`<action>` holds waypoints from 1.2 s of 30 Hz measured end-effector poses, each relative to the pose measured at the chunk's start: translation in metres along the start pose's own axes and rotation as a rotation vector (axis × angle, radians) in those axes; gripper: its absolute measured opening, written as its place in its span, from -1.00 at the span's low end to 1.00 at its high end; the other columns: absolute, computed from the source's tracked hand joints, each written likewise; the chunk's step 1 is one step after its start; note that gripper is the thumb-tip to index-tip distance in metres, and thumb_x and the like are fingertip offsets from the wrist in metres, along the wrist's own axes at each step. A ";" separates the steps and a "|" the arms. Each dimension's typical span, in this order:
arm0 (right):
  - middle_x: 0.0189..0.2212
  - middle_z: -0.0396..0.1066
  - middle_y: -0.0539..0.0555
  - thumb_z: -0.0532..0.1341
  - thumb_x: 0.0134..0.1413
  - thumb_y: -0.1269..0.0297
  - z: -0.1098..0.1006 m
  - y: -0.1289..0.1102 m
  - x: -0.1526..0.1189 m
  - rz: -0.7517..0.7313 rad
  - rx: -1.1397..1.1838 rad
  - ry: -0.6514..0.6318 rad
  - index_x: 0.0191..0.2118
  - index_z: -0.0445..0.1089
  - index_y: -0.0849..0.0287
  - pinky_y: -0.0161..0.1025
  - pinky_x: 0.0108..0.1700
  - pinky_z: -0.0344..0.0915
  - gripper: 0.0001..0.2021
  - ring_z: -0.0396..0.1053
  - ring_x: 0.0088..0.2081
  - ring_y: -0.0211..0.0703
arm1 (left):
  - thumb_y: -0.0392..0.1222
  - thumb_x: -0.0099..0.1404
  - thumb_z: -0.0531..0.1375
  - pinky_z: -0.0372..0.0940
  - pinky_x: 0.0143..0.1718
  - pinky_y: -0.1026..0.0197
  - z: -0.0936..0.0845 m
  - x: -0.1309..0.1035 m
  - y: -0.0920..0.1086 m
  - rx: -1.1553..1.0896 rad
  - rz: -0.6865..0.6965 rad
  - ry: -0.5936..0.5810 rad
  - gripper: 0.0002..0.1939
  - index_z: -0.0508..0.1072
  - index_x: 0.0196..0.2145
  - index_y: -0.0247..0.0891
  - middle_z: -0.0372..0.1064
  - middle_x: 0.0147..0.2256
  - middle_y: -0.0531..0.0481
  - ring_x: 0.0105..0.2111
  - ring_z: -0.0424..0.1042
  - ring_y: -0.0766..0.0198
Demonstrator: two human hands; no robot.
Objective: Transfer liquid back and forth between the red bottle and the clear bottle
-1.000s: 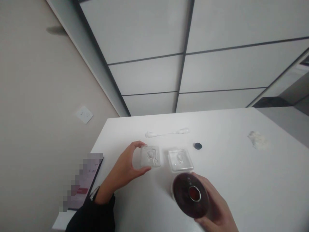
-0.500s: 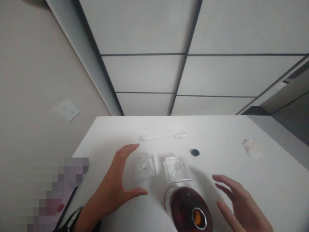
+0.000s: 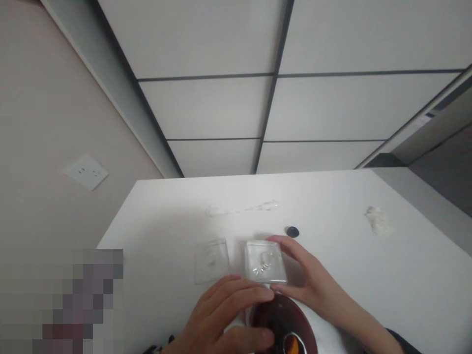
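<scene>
right hand (image 3: pixel 313 278) pinches a clear box (image 3: pixel 264 261), left hand (image 3: pixel 221 314) over dark bottle (image 3: pixel 293 314)

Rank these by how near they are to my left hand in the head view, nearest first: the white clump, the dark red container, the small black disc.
From your left hand:
1. Dark red container, right at its fingertips.
2. Small black disc, farther up the table.
3. White clump, far over to the right.
</scene>
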State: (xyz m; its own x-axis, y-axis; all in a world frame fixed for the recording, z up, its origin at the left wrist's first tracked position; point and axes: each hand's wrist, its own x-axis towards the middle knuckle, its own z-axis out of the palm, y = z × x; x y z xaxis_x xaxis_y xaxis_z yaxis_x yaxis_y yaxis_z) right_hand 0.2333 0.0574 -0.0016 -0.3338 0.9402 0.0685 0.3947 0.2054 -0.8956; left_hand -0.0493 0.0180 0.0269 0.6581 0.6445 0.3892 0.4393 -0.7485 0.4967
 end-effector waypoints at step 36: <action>0.07 0.58 0.27 0.53 -0.02 0.14 -0.050 -0.052 -0.088 -0.159 -0.025 0.429 0.23 0.44 0.04 -0.03 0.13 0.56 -0.34 0.62 0.05 0.26 | 0.46 0.09 0.44 0.54 0.14 0.00 -0.003 0.026 -0.010 -0.206 0.049 0.208 0.04 0.20 0.33 -0.08 0.60 0.13 -0.25 0.08 0.65 -0.04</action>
State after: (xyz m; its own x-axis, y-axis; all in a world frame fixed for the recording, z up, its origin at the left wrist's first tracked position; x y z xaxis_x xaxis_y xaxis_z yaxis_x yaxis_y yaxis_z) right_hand 0.2850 -0.0228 0.0613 -0.0087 0.9230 0.3846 0.3895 0.3574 -0.8489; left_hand -0.0382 0.0427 0.0345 0.5267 0.6427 0.5563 0.2634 -0.7457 0.6121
